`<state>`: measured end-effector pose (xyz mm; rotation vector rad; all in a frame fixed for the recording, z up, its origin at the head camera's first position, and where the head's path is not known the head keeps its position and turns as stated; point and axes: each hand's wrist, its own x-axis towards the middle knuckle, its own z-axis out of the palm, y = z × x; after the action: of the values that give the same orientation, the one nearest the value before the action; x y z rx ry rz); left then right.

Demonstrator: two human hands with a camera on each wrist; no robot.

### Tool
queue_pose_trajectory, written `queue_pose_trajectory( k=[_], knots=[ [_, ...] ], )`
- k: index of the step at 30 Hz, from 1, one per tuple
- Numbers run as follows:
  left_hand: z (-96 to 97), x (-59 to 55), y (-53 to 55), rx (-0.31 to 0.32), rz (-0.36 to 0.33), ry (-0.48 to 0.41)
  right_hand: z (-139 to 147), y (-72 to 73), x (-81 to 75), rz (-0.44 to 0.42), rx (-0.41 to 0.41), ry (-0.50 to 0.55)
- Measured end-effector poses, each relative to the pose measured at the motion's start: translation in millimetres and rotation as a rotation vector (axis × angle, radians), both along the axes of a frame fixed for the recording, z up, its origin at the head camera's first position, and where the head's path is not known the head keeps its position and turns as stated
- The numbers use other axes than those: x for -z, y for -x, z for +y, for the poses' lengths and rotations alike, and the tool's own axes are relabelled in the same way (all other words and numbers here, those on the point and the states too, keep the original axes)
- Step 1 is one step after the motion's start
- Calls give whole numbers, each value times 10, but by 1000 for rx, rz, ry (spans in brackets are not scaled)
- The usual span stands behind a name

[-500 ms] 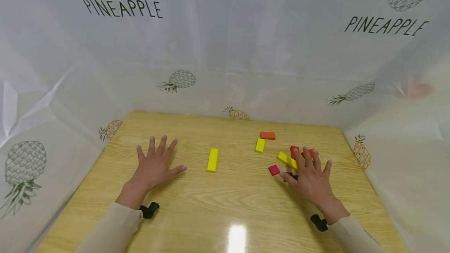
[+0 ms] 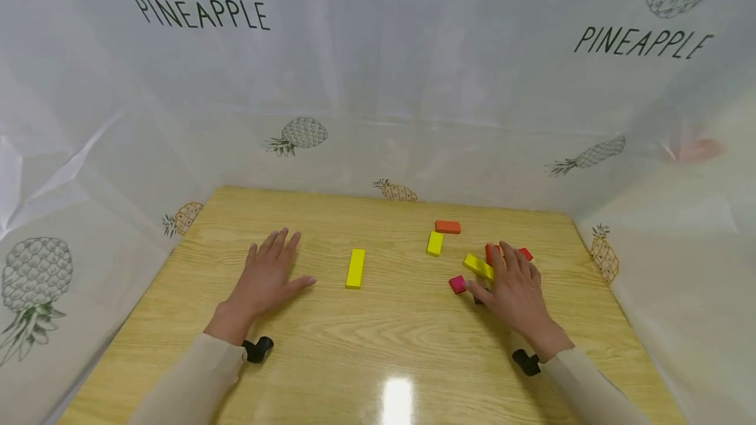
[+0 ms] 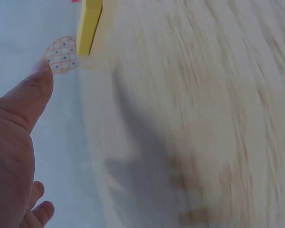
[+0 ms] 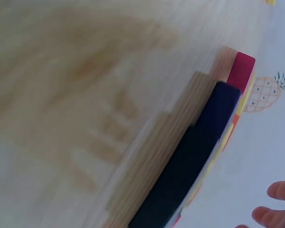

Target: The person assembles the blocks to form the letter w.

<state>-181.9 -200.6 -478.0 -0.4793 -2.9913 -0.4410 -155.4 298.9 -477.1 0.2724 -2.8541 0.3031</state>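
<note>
In the head view my left hand point(image 2: 267, 284) hovers over the left of the table with fingers extended and holds nothing. To its right lies a long yellow block point(image 2: 355, 269). My right hand point(image 2: 520, 297) is above a loose group of blocks, its fingers fairly straight; whether it touches any is unclear. Around it lie another yellow block point(image 2: 477, 266), a red block point(image 2: 491, 254), a second red block point(image 2: 525, 254) and a magenta block point(image 2: 457, 284). A dark purple block point(image 4: 218, 107) and a black block point(image 4: 175, 175) show in the right wrist view; the hand partly hides this group in the head view.
Farther back on the wooden table point(image 2: 390, 340) are an orange block point(image 2: 447, 227) and a short yellow block point(image 2: 434, 243). A white pineapple-print sheet point(image 2: 378, 84) encloses the table's back and sides.
The fingers of both hands have drawn closer together. My right hand has shifted slightly left, uncovering more of the right-hand red block. The blocks seem to stay in place.
</note>
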Motion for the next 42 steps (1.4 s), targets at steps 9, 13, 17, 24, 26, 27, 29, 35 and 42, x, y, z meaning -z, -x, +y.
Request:
queue_pose_trajectory(
  k=[9,13,17,24,26,27,29,35,42],
  knots=[
    [356,56,154,89,-51,-27,-203,461,6,20,-138,29],
    [477,55,232,144,-84,-23,-313,662,-3,-7,-217,-36],
    [559,54,310,185,-107,-23,-427,843,-9,-51,-273,-94],
    [696,74,402,226,-173,-30,-500,1002,4,-143,-267,-145],
    [723,81,411,229,-190,-21,-494,1021,15,-158,-261,-155],
    [733,83,412,228,-195,-12,-491,1028,22,-159,-260,-159],
    [747,82,408,221,-209,-6,-485,1038,33,-164,-260,-160],
    [755,70,412,218,-226,22,-482,1054,50,-167,-268,-142],
    [768,63,467,237,-234,67,-476,1082,75,-165,-265,-131]
  ],
)
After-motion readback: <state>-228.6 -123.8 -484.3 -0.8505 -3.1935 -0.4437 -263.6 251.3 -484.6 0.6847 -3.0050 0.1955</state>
